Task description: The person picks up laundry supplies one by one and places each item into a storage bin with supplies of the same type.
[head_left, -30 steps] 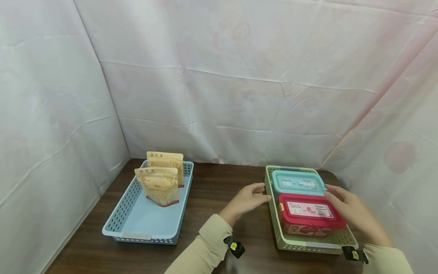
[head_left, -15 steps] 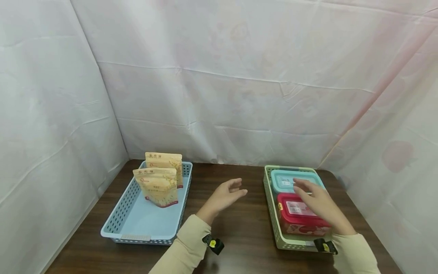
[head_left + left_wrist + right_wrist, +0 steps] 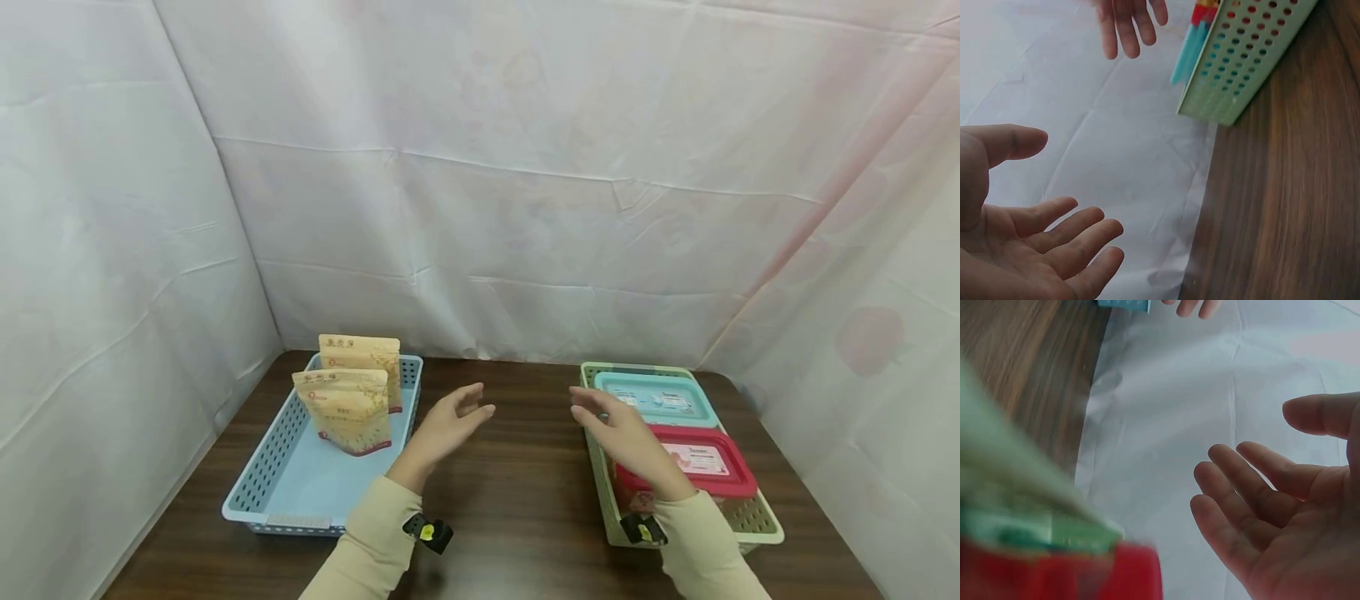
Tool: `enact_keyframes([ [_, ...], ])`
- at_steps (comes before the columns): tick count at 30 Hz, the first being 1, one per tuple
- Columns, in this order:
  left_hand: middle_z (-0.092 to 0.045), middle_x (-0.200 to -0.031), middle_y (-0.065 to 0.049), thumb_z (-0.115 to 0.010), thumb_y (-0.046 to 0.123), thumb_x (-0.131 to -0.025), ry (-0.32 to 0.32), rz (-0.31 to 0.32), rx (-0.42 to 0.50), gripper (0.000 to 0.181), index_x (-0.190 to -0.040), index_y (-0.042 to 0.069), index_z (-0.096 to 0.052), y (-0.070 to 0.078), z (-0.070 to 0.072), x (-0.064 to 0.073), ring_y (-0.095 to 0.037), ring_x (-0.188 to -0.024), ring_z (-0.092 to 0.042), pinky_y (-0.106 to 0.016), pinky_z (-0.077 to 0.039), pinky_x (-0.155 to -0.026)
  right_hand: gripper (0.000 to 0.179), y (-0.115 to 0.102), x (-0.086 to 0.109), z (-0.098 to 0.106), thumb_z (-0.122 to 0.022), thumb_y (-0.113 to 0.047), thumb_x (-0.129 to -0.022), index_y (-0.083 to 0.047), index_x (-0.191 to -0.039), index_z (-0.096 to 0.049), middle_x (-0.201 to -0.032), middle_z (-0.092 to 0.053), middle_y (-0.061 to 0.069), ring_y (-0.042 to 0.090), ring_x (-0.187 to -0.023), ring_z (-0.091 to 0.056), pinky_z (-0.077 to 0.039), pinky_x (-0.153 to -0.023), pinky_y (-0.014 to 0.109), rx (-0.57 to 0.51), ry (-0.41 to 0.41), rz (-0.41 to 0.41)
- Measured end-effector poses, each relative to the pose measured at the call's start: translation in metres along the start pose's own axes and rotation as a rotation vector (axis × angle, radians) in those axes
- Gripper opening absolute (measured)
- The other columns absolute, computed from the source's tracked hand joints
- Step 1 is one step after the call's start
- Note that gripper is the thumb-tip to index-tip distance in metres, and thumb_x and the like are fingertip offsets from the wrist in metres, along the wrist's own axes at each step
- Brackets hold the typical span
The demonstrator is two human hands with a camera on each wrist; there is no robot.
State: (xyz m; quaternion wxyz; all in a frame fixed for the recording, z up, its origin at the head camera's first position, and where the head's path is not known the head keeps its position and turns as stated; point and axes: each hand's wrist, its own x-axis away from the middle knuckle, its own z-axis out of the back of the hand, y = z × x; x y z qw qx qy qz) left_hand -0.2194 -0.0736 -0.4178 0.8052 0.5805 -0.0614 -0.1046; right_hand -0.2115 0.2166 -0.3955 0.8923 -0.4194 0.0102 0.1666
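Over the table, right of the blue basket (image 3: 255, 492), my left hand (image 3: 444, 429) is held with its fingers relaxed and nothing in it. My right hand (image 3: 621, 437) hovers at the near-left side of the green basket (image 3: 602, 492), also holding nothing. In that basket lie a box with a light-blue lid (image 3: 663, 398) at the back and a box with a red lid (image 3: 708, 462) in front, partly covered by my right hand and forearm. Two yellow pouches (image 3: 348, 412) stand upright in the blue basket, one behind the other. Both palms show empty in the wrist views.
The dark wooden table (image 3: 517, 492) stretches between the two baskets. Pale fabric sheets (image 3: 480, 208) hang behind it and at both sides.
Both hands have moved left. My right hand has come away from the far side of the red-lidded box and across it; my left hand has drawn back from the green basket.
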Motion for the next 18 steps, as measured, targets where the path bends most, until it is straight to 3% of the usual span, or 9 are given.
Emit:
enact_keyframes([
  [9, -0.046, -0.150, -0.017, -0.062, 0.043, -0.099, 0.056, 0.004, -0.075, 0.064, -0.152, 0.010, -0.043, -0.004, 0.010, 0.000, -0.034, -0.136, -0.046, -0.055, -0.043, -0.105, 0.046, -0.005, -0.009, -0.021, -0.058, -0.026, -0.104, -0.003, -0.143, -0.054, -0.135, -0.060, 0.015, 0.032, -0.123, -0.056, -0.048, -0.100, 0.052, 0.029, 0.046, 0.015],
  [18, -0.049, -0.147, -0.018, -0.061, 0.038, -0.100, 0.146, -0.042, -0.243, 0.058, -0.149, 0.009, -0.047, -0.010, 0.010, -0.003, -0.038, -0.134, -0.047, -0.058, -0.042, -0.104, 0.053, -0.008, -0.017, -0.036, -0.055, -0.035, -0.104, -0.003, -0.146, -0.051, -0.146, -0.050, 0.019, 0.037, -0.136, -0.043, -0.037, -0.109, 0.058, 0.177, 0.090, 0.062],
])
